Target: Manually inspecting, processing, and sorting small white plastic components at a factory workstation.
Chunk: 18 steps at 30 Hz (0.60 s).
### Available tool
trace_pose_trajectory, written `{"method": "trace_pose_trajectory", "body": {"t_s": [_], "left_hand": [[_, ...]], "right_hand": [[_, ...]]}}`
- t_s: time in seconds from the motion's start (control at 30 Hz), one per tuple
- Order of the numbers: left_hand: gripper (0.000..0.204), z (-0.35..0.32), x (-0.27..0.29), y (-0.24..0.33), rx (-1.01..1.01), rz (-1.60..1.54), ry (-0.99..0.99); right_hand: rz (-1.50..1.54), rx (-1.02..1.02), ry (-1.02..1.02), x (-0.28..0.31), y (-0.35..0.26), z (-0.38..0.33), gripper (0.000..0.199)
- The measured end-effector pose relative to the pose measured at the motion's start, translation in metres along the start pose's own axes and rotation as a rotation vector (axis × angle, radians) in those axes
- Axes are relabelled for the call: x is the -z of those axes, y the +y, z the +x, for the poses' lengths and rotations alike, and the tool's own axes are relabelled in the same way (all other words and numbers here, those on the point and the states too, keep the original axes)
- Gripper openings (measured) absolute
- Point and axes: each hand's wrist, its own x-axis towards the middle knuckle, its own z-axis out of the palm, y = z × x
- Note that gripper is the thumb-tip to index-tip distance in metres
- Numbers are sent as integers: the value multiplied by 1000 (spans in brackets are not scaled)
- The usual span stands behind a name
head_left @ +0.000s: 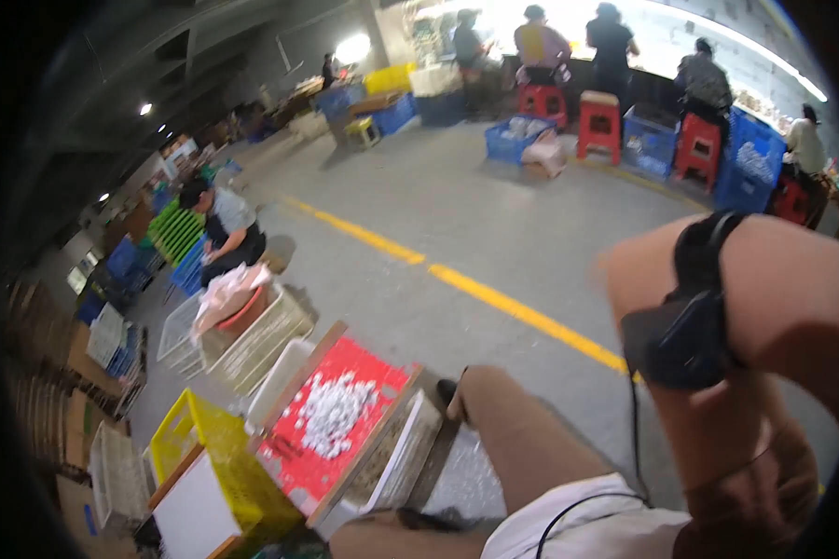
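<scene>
Four red stools [599, 129]; one yellow stool [367, 125] — one red board [309, 473].

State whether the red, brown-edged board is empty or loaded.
Loaded: the red board carries a loose heap of small white pieces, with bare red showing around them.

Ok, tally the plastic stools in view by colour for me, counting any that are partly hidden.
Red stools: 4, one mostly hidden at the far right
Yellow stool: 1
Total: 5
</scene>
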Motion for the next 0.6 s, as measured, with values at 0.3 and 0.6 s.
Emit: {"method": "trace_pose_trajectory", "body": {"t_s": [0.3, 0.6], "left_hand": [[18, 12, -8, -8, 8, 123, 29], [18, 76, -39, 5, -153, 322, -217]], "right_hand": [[58, -20, 48, -42, 54, 2, 30], [162, -632, 89, -111, 168, -12, 26]]}}
